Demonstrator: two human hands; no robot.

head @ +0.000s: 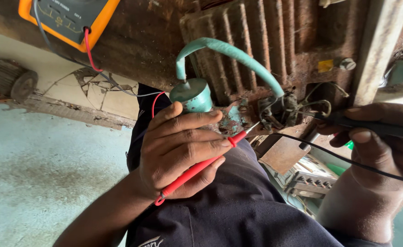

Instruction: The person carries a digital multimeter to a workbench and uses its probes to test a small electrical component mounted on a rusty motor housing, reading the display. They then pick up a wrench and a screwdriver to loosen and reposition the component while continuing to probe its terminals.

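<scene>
— What's in hand here?

— Looks like probing. The left hand (178, 151) is closed around a red probe (197, 167), its tip touching the rusty motor (256, 55) just past the fingertips. The right hand (379, 142) grips a black probe (370, 127) aimed at the tangled wires (279, 110) between both hands.

— And next?

— I'd judge both tips need holding steady on metal. The orange meter (69, 20) sits above the left hand; cracked wall (96, 91) and pale concrete floor (37, 174) lie beyond.
</scene>
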